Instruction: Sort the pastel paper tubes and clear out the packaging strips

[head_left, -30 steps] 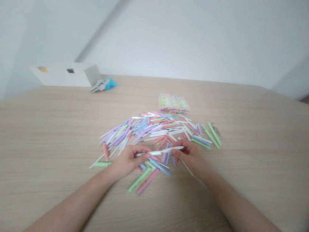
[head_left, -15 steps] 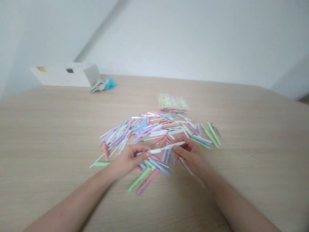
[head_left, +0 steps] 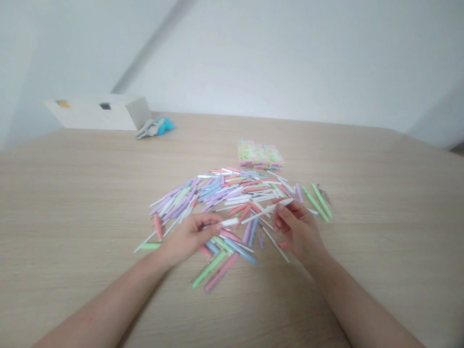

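Observation:
My left hand (head_left: 195, 238) pinches a short white pen barrel piece (head_left: 229, 222) between thumb and fingers. My right hand (head_left: 295, 227) grips a white pen part (head_left: 284, 202) with a tapered end, and a thin white refill (head_left: 255, 215) sticks out of it toward the left. A small gap shows between the refill's tip and the barrel piece. Under and behind both hands spreads a pile of pen parts (head_left: 213, 191) in purple, blue, green, red-pink and white. A loose white refill (head_left: 275, 245) lies beside my right hand.
A stack of patterned green-pink packets (head_left: 260, 153) sits behind the pile. Two green pen pieces (head_left: 321, 200) lie at the right. Farther back on the left are a white box (head_left: 97, 113) and a crumpled grey-blue cloth or glove (head_left: 155, 127). A wall stands behind the wooden table (head_left: 380, 217).
My right hand has moved right and slightly up, drawing its white pen part and refill away from the barrel piece. My left hand has barely moved.

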`<action>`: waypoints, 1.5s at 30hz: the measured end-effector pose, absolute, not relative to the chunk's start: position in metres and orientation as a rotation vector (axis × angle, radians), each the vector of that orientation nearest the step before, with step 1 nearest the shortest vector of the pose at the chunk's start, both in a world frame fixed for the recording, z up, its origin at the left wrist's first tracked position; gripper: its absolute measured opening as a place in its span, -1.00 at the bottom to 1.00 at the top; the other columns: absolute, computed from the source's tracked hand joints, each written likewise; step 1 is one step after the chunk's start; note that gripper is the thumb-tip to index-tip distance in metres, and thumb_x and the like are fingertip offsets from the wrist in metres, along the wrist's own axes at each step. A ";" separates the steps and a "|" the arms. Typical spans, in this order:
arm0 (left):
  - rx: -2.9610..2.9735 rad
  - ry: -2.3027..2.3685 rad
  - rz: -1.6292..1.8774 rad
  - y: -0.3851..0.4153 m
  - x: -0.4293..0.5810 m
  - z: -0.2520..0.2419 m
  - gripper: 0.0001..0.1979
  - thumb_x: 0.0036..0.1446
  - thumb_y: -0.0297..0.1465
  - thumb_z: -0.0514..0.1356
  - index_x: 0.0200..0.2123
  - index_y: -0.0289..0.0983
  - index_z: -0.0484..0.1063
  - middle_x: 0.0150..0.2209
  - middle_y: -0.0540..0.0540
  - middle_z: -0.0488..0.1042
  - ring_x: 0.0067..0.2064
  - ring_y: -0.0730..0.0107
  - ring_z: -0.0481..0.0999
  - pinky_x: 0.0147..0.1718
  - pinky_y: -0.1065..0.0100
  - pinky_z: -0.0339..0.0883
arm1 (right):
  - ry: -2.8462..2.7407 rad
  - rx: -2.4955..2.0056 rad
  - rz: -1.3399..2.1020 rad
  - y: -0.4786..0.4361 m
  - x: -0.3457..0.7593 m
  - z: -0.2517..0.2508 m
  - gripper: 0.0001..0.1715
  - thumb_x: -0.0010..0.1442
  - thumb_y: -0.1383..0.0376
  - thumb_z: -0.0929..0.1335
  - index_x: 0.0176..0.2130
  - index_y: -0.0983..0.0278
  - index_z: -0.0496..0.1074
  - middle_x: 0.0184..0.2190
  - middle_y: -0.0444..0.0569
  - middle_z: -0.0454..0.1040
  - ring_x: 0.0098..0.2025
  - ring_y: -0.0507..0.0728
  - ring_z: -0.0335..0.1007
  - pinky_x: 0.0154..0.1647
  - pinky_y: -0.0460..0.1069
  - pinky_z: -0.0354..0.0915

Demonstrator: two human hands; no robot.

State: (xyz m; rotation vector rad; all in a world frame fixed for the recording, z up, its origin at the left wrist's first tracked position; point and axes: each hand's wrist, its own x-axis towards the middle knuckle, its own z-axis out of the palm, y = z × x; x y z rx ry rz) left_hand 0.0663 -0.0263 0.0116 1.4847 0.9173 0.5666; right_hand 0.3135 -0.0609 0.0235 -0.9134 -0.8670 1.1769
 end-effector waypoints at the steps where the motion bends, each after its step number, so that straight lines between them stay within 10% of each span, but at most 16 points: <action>1: 1.480 0.919 0.571 -0.026 0.066 0.011 -0.62 0.13 -0.18 0.20 -0.08 -0.31 0.46 -0.29 -0.07 0.49 -0.42 0.44 0.47 -0.55 0.43 0.49 | -0.874 -0.912 1.174 -0.061 0.314 0.023 -0.82 -0.01 0.22 0.50 -0.38 0.25 0.50 -0.67 -0.25 0.29 -0.63 -0.10 0.14 -0.64 -0.19 0.13; 45: 1.346 0.958 0.626 -0.030 0.069 0.015 -0.62 0.03 -0.11 0.25 -0.27 -0.33 0.52 -0.55 0.02 0.40 -0.59 0.52 0.33 -0.62 0.47 0.38 | -0.827 -0.968 1.316 -0.063 0.307 0.011 -0.85 -0.06 0.28 0.51 -0.44 0.24 0.49 -0.66 -0.22 0.34 -0.63 -0.07 0.18 -0.64 -0.16 0.13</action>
